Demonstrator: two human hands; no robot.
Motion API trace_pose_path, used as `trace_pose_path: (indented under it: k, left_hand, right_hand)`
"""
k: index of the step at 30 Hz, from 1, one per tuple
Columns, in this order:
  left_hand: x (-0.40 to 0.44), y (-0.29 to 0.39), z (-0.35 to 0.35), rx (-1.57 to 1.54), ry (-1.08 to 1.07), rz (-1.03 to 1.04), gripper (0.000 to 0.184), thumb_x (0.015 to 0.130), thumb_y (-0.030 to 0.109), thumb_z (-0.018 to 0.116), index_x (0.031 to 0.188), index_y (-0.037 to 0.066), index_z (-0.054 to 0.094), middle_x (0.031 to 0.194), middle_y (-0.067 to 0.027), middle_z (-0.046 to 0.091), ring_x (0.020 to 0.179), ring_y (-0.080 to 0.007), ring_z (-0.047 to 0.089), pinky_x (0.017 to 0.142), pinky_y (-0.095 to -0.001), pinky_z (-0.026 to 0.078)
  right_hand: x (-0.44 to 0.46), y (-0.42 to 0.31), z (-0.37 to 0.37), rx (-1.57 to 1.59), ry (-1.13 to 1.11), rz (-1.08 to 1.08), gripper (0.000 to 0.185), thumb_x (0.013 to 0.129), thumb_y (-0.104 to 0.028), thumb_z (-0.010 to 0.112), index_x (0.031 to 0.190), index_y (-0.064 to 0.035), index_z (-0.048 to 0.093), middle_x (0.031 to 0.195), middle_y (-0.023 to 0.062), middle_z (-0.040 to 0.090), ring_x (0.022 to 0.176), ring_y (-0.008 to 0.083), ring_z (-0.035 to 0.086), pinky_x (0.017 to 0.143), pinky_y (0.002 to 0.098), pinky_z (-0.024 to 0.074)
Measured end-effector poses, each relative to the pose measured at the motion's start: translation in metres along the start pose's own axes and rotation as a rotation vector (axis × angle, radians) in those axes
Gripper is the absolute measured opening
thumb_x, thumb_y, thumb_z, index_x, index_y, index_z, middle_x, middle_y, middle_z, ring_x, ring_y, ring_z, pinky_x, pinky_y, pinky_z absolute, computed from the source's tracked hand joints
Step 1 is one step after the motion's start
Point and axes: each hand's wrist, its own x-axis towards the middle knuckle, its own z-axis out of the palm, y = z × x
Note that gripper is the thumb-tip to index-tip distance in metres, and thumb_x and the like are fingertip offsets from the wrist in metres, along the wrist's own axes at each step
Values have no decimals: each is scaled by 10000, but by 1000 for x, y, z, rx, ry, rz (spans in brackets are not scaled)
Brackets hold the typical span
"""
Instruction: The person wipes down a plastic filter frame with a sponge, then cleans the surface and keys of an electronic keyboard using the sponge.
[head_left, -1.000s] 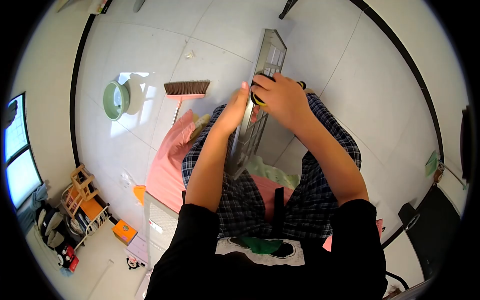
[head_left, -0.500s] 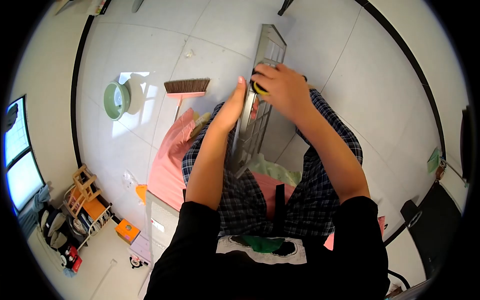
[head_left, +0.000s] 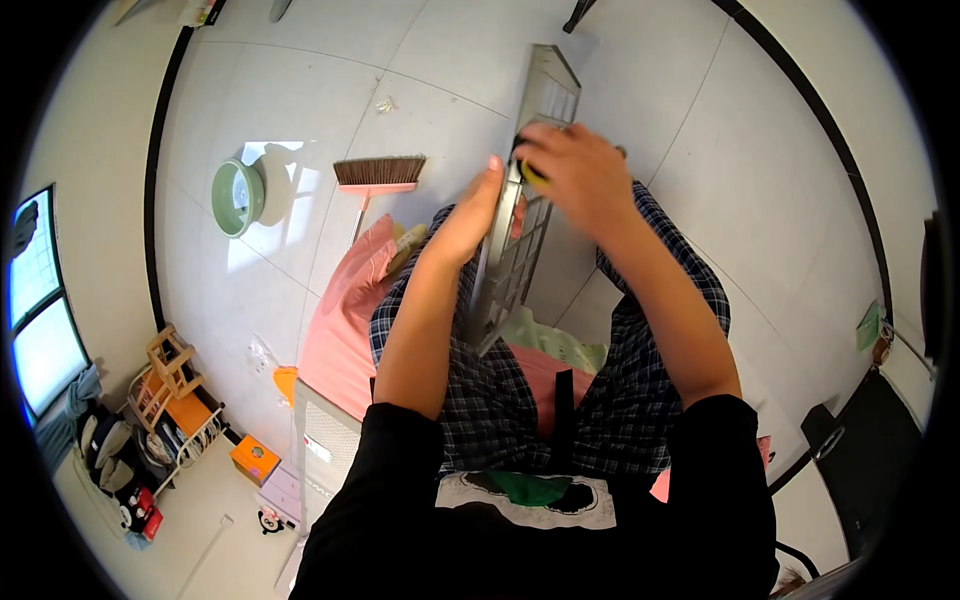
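A long grey frame (head_left: 508, 262) with a grid of openings stands tilted on edge between my knees. My left hand (head_left: 477, 215) is closed round its left side, thumb up along the edge and fingertips showing through the openings. Against the frame's upper part, my right hand (head_left: 578, 175) grips a black and yellow tool (head_left: 533, 174), largely covered by the fingers and somewhat blurred. Just what kind of tool it is, I cannot tell.
On the tiled floor to the left lie a broom (head_left: 380, 175) with a pink head and a green basin (head_left: 238, 198). Pink cloth (head_left: 345, 300) hangs beside my left leg. An orange box (head_left: 255, 458) is at the lower left.
My right hand has shifted slightly up along the frame with the tool. The frame's top end has risen a little. My left hand keeps its hold.
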Motion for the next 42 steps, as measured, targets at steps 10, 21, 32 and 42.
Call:
trace_pose_path:
  k: [10, 21, 32, 42]
  left_hand:
    - [1, 0, 8, 46, -146, -1, 683, 951, 668, 238, 886, 70, 560, 716, -53, 567, 595, -161, 552, 566, -272, 454]
    - [0, 14, -6, -98, 5, 84, 492, 998, 505, 373, 1143, 51, 494, 963, -85, 612, 717, -174, 608, 641, -299, 514]
    - [-2, 21, -25, -305, 57, 534, 391, 960, 90, 528, 1325, 0, 419, 1272, -135, 556, 954, -173, 608, 810, -311, 534]
    - [-10, 35, -27, -405, 176, 533, 423, 1003, 320, 461, 1257, -18, 487, 1346, -195, 511, 787, -178, 640, 665, -264, 551]
  right_hand:
    - [7, 17, -11, -72, 130, 164, 338, 679, -165, 743, 1009, -157, 672, 1131, -49, 578, 857, 202, 583, 705, 335, 527]
    - [-4, 8, -5, 736, -274, 197, 278, 755, -156, 631, 1030, -123, 655, 1036, 22, 628, 927, 207, 622, 767, 317, 526]
    - [-7, 19, -13, 2111, -299, 925, 556, 828, -277, 586, 1303, -17, 463, 1134, 192, 616, 857, 248, 659, 715, 351, 573]
    - [3, 3, -36, 2409, -351, 592, 497, 824, -255, 626, 1255, -47, 493, 1179, 169, 593, 947, 294, 650, 836, 425, 549]
